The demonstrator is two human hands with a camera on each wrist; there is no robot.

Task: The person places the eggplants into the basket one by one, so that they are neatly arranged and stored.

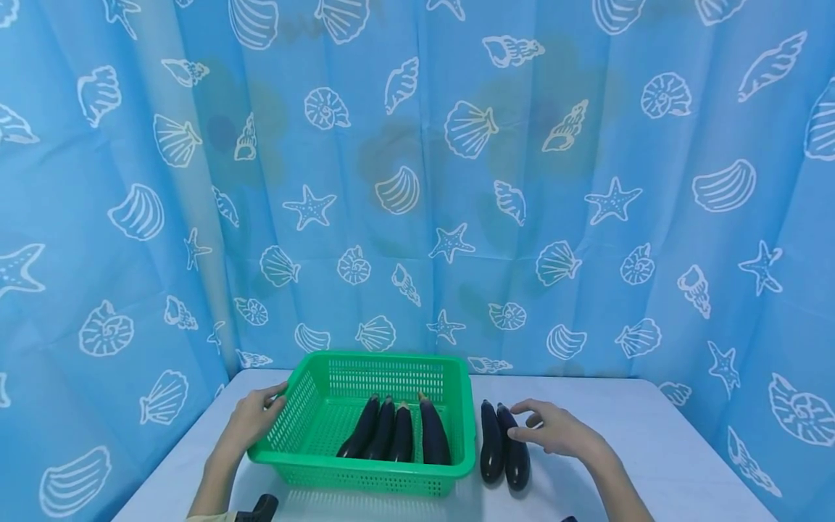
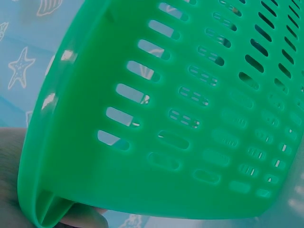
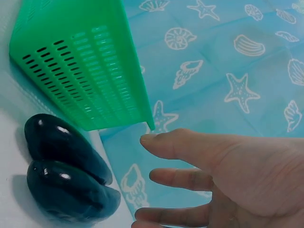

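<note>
A green plastic basket (image 1: 365, 478) with slotted walls stands on the table. Inside it, several dark eggplants (image 1: 386, 429) lie side by side, stems toward the back. My left hand (image 1: 251, 419) grips the basket's left rim; in the left wrist view a fingertip (image 2: 84, 216) shows beneath the rim, and most of the hand is hidden. Right of the basket, two eggplants (image 1: 492, 444) lie next to each other on the table. Just over the right-hand one, my right hand (image 1: 551, 429) has its thumb and fingers spread apart, with nothing between them in the right wrist view.
The table (image 1: 626, 420) has a white cover. Behind and beside it hangs a blue curtain (image 1: 417, 290) printed with white shells and starfish. At the bottom edge a black wrist device (image 1: 264, 506) shows by the left forearm.
</note>
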